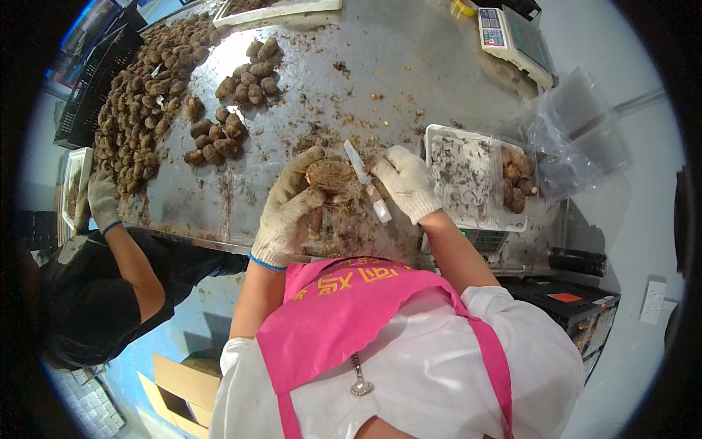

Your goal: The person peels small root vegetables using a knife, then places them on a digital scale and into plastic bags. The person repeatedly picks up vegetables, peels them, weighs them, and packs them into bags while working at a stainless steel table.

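My left hand (290,208), in a cream knitted glove, holds a brown, fibrous taro corm (330,174) between thumb and fingers over the metal table. To the right of the corm lies a knife (366,184) with a pale blade and a light handle, slanting across the table. My right hand (405,178), gloved as well, is curled just right of the knife; its fingertips are near a small brown piece, and whether they grip it cannot be told. Another brown corm (314,224) shows partly behind my left hand. Peel scraps are scattered around.
A white tray (466,224) with scraps and peeled-looking corms (515,170) sits on a scale at right. Two small groups of corms (214,144) and a large heap (137,104) lie left. A co-worker's gloved hand (103,200) touches the heap's near end. Another scale (518,46) stands back right.
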Demonstrator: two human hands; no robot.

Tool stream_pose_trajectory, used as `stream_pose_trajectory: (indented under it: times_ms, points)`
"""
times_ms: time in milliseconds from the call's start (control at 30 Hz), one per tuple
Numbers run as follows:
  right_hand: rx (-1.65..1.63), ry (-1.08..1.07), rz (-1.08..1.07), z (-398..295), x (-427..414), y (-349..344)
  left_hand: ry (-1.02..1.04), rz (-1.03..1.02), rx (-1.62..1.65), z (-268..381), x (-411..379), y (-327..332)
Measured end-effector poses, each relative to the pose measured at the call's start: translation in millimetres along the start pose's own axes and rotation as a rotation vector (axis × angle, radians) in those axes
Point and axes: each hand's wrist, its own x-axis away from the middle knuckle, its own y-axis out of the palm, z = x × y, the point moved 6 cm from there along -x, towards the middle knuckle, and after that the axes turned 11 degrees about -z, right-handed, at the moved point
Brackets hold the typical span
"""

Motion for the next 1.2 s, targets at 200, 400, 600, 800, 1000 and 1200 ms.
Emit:
stream_pose_trajectory:
  times_ms: [200, 400, 600, 800, 1000, 1200]
  points:
    - [-0.521, -0.311, -0.051, -26, 13, -4, -0.05, 0.012, 0.196, 0, -1, 14]
    - [-0.049, -0.008, 0.058, -11, 2, 11, 0.007, 0.036, 0.134, 0, -4, 15]
    - [0.007, 0.096, -0.131, 35, 1, 52, -0.058, 0.0, 0.059, 0, 2, -4]
    - [-0.763, -0.14, -0.172, 0, 14, 35, 0.0, 0.044, 0.129, 1, -1, 8]
    - [-0.462, -0.342, -0.056, -56, 32, 8, -0.041, 0.079, -0.198, 3, 1, 2]
    - [-0.106, -0.292, -0.05, -59, 25, 8, -0.043, 0.071, -0.779, 22, 4, 20]
